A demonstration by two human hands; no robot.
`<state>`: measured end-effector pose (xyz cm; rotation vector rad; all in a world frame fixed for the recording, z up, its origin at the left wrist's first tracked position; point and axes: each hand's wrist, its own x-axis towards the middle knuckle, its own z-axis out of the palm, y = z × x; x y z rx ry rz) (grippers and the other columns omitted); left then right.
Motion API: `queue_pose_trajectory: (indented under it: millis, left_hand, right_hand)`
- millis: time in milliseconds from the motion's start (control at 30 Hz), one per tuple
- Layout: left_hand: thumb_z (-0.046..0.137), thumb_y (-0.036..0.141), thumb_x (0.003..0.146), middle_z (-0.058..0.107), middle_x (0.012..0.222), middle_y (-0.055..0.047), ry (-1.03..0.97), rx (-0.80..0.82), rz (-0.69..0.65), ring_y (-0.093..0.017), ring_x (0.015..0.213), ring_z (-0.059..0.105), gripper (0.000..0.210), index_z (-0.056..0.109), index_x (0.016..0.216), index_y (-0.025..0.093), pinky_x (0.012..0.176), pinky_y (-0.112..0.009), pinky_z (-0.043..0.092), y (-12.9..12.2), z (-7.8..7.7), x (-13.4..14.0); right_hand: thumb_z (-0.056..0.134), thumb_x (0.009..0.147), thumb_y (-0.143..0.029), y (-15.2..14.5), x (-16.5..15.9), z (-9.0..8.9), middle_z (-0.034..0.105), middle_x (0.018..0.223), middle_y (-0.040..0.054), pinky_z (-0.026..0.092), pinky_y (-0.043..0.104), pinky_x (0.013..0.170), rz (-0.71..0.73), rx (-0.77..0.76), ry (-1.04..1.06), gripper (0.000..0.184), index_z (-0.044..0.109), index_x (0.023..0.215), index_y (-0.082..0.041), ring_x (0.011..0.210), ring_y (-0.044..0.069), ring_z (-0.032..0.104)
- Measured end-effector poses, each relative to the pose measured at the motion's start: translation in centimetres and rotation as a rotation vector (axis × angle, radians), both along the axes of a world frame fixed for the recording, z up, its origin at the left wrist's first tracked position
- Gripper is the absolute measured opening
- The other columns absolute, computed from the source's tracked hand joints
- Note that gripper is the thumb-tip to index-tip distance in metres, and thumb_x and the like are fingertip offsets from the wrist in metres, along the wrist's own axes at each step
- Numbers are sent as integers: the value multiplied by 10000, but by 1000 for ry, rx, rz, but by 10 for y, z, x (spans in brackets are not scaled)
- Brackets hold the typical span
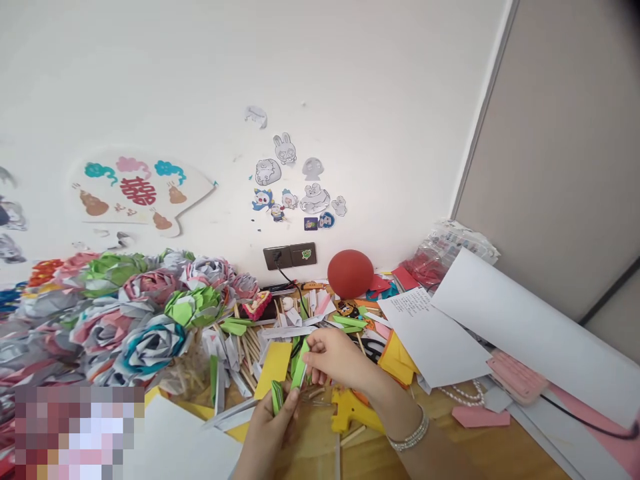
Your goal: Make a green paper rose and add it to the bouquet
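Left hand (274,419) is held low, thumb (292,401) laid upward, fingers curled in (tips partly hidden). Right hand (336,359) is set just above and to the right, back turned up; thumb and index finger are brought together in a pinch, the other fingers curled under. Right wrist (374,381) is only slightly bent. Right forearm (403,417) is bare and angled in from lower right. Left forearm (254,463) is mostly cut off at the bottom edge. Both hands are closed in grips, held near each other.
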<state>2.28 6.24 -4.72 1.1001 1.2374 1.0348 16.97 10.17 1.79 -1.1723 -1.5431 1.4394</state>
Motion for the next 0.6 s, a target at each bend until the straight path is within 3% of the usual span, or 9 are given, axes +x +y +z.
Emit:
queue_pose_trajectory:
  millis: [133, 300, 467, 600]
  left_hand:
    - [665, 661, 549, 336, 411, 127, -82, -24, -12, -18, 347, 208, 531, 421, 621, 194, 353, -154, 153, -1, 1, 0]
    - [697, 618, 565, 359, 457, 122, -326, -128, -145, -2, 356, 133, 516, 416, 646, 193, 332, -146, 140, -7, 7, 5]
    - [689, 594, 607, 370, 465, 118, -373, -131, -196, 4, 346, 114, 478, 480, 715, 177, 326, -141, 135, -9, 10, 5]
    - [685, 586, 621, 378, 458, 113, -383, -126, -194, 11, 333, 116, 469, 471, 671, 171, 324, -144, 137, -8, 9, 3]
  right_hand:
    - [501, 759, -117, 0, 2, -2, 550, 540, -57, 417, 157, 398, 23, 7, 27, 53, 484, 756, -166, 417, 76, 533]
    - [554, 746, -172, 0, 9, 0, 580, 573, -45, 406, 171, 391, 133, -3, 27, 107, 526, 849, -161, 454, 103, 564]
    - [541, 755, -180, 2, 10, -2, 555, 548, -57, 374, 152, 374, 145, 24, 55, 54, 495, 779, -168, 418, 77, 526]
    - [584, 744, -218, 6, 7, -11, 532, 546, -73, 379, 150, 377, 107, 31, 87, 127, 467, 769, -176, 402, 68, 525]
